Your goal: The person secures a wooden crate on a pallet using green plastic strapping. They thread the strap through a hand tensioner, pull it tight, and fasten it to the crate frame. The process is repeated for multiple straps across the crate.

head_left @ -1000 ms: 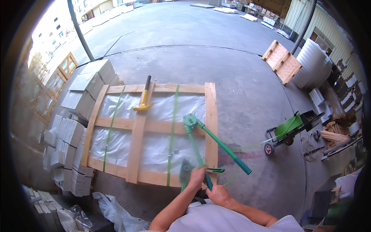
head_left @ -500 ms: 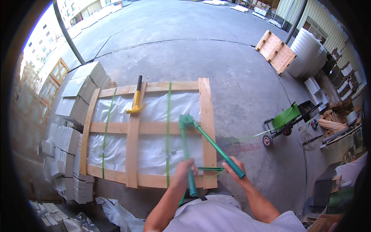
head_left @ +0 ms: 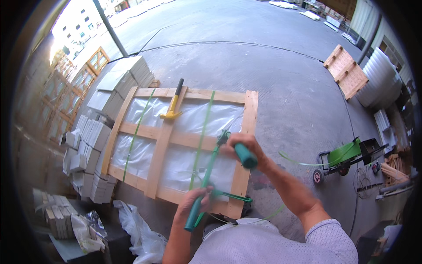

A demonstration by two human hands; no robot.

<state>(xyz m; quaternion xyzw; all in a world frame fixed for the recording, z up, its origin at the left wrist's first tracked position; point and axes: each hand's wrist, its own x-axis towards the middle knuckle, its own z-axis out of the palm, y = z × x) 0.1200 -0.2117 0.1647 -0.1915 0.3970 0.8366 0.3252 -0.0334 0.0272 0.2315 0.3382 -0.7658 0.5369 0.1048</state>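
Observation:
A green long-handled strapping sealer is held over the right part of a wooden-framed crate wrapped in clear plastic. My left hand is wrapped round its lower handle, close to the crate's near edge. My right hand grips the other handle, raised, with its end toward me. The sealer's head is partly hidden beside my right hand. Below the hands, a green metal tool with a bar sits at the crate's near right corner. Green straps cross the crate.
A yellow hammer with a black grip lies on the crate. White boxes are stacked at its left. Clear plastic sheeting lies near left. On the right stands a wheeled strap cart with a loose green strap; a wooden pallet leans farther back.
My right hand has risen, lifting its handle up and toward me. My left hand has shifted down and left with the other handle. The whole view has turned and moved slightly.

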